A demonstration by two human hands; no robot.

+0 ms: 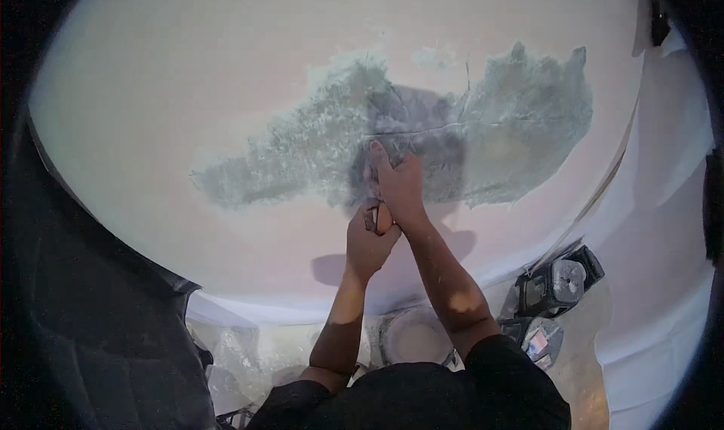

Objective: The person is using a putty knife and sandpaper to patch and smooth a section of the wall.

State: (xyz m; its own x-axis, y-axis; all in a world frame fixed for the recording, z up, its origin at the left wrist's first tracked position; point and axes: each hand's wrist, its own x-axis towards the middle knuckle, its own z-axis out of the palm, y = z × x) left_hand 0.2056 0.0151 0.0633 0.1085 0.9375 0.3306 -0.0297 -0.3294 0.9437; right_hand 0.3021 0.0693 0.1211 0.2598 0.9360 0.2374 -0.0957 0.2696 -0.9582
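A pale wall (188, 83) fills the upper view, with a rough grey patch (535, 121) spreading across it and a thin crack running through its middle. My left hand (367, 245) is closed round an orange-brown, rounded piece (385, 217) that looks like a tool handle; the rest of it is hidden. Just above and to the right, my right hand (400, 185) is closed at the lower edge of the grey patch, its thumb stretched upward. What its fingers grip is too hidden to tell. Both hands are close together, their shadows falling on the wall.
Below the wall, a round bucket (417, 341) of pale material stands in front of me. Black stools (554, 287) are at the lower right, one with small items (539, 343) on it. Dark sheeting (98, 302) hangs at left, white sheeting (664, 226) at right. White splashes mark the floor (256, 355).
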